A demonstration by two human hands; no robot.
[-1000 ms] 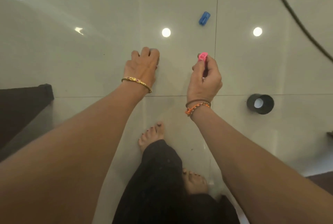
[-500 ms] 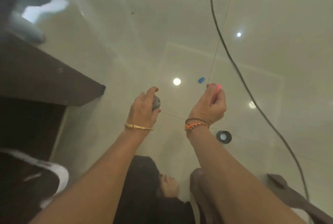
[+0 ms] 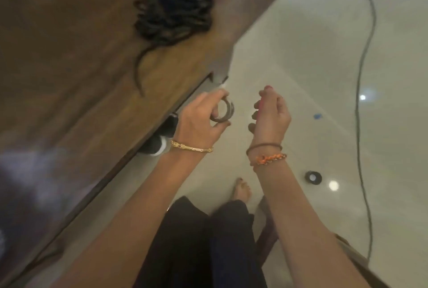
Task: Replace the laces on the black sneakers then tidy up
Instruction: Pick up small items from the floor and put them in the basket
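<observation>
A: On the wooden table [image 3: 92,107], was a heap of black laces [image 3: 172,13] observed?

B: Yes. A black sneaker [image 3: 159,141] was partly seen beneath; relacing could not be judged.

A: And the grips?

B: A grey ring [image 3: 223,111] was pinched by the left hand [image 3: 199,123]; a pink item [image 3: 262,104] was enclosed by the right hand [image 3: 272,117]. A black roll [image 3: 313,177] and blue piece [image 3: 317,116] were left on the floor [image 3: 289,56]; tidying was judged unfinished.

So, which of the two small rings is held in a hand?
The grey ring, which the left hand pinches near the wooden table's edge. The black ring lies alone on the floor, right of the right arm.
</observation>
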